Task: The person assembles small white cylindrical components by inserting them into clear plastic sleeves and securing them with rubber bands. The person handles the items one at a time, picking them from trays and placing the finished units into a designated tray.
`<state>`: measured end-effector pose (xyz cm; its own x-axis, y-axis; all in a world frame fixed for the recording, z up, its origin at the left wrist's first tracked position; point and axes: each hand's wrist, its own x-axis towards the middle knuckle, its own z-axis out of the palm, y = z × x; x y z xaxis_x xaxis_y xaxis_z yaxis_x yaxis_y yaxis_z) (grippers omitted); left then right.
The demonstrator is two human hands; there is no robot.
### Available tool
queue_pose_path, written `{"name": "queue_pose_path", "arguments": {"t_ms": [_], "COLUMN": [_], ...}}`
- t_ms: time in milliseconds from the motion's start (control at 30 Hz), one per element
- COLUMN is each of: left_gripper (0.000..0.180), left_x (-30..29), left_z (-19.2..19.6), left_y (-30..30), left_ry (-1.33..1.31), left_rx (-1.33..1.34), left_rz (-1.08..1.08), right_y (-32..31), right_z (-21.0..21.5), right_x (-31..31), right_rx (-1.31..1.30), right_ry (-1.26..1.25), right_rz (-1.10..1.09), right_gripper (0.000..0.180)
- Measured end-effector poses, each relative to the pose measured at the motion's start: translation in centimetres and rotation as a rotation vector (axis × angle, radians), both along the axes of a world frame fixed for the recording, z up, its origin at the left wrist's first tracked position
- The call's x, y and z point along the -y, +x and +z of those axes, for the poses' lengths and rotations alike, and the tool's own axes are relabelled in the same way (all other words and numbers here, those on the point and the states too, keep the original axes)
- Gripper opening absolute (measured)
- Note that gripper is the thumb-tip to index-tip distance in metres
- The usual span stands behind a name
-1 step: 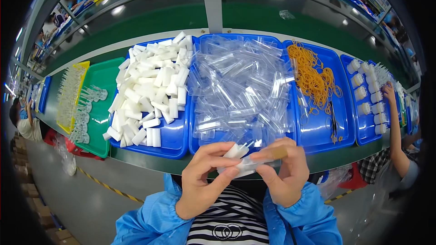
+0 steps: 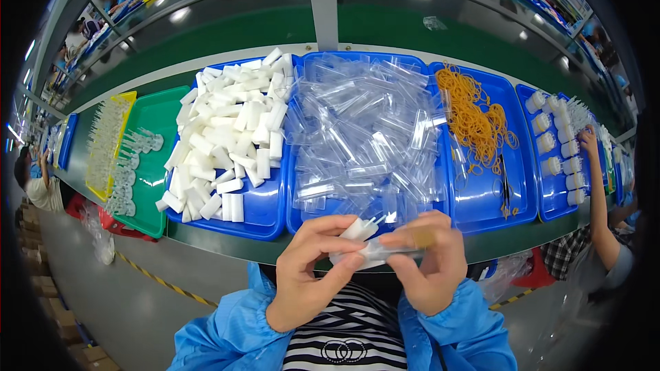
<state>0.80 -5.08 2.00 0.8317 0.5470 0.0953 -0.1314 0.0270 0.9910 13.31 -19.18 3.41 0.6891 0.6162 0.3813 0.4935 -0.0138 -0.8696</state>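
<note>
In front of my body, my left hand (image 2: 307,271) is closed around a white block (image 2: 359,229), its fingertips pinching it. Thin pale sticks (image 2: 373,220) poke up beside the block. My right hand (image 2: 434,261) faces it and grips a clear plastic sleeve (image 2: 399,250) between thumb and fingers; the sleeve lies against the white piece in the left hand. A tan wrap goes around one right finger, which is smeared by motion. How far the sleeve covers the white piece I cannot tell. Both hands are over the table's near edge.
A blue tray of white blocks (image 2: 234,130) stands left of a tray of clear sleeves (image 2: 368,130). To the right, orange rubber bands (image 2: 474,117) share a blue tray (image 2: 488,196) with dark scissors (image 2: 505,185). A green tray (image 2: 155,172) is farther left; a co-worker's arm (image 2: 597,178) reaches in at right.
The right hand's fingers have shifted slightly, and the wrapped finger is now more blurred. The left hand and the trays look unchanged.
</note>
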Motion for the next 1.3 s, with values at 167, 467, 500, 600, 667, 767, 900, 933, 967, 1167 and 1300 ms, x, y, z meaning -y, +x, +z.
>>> {"name": "queue_pose_path", "arguments": {"t_ms": [167, 467, 500, 600, 667, 767, 900, 933, 967, 1167, 1300], "left_gripper": [0.017, 0.018, 0.018, 0.02, 0.022, 0.026, 0.031, 0.031, 0.032, 0.043, 0.056], "left_x": [0.0, -0.1, 0.0, -0.1, -0.2, -0.2, 0.1, 0.3, 0.2, -0.2, 0.3], "left_z": [0.4, -0.2, -0.4, -1.0, -1.0, -0.3, 0.3, 0.3, 0.2, -0.2, 0.5], "left_y": [0.3, 0.1, 0.2, 0.1, 0.0, -0.2, -0.3, -0.4, -0.5, -0.4, -0.5], "left_ry": [0.285, 0.134, 0.104, 0.112, 0.144, 0.217, 0.289, 0.279, 0.273, 0.314, 0.3], "left_rx": [-0.04, 0.068, 0.091, 0.097, 0.069, 0.018, -0.03, -0.043, -0.044, -0.063, -0.069], "left_rz": [0.044, -0.086, -0.091, -0.099, -0.084, -0.035, 0.019, 0.029, 0.026, 0.045, -0.059], "right_y": [0.0, 1.3, 1.5, 1.4, 1.7, 1.9, 1.8, 1.4, 1.3, 1.2, 0.0], "right_z": [0.1, 0.0, 0.0, -0.1, 0.0, 0.4, 0.2, -0.3, -0.3, 0.7, 1.1], "right_x": [0.5, 0.4, 0.5, 0.3, 0.2, 0.3, -0.2, -0.4, -0.6, -1.6, -1.8], "right_rx": [0.403, -0.121, 0.014, 0.084, 0.098, -0.145, 0.023, 0.028, 0.013, 0.357, 0.478], "right_ry": [-0.059, 0.001, -0.031, -0.044, -0.062, -0.04, -0.088, -0.087, -0.098, -0.159, -0.299], "right_rz": [0.051, 0.078, 0.092, 0.07, 0.094, 0.123, 0.189, 0.175, 0.181, 0.04, 0.007], "right_gripper": [0.023, 0.028, 0.029, 0.028, 0.028, 0.028, 0.029, 0.033, 0.036, 0.061, 0.078]}}
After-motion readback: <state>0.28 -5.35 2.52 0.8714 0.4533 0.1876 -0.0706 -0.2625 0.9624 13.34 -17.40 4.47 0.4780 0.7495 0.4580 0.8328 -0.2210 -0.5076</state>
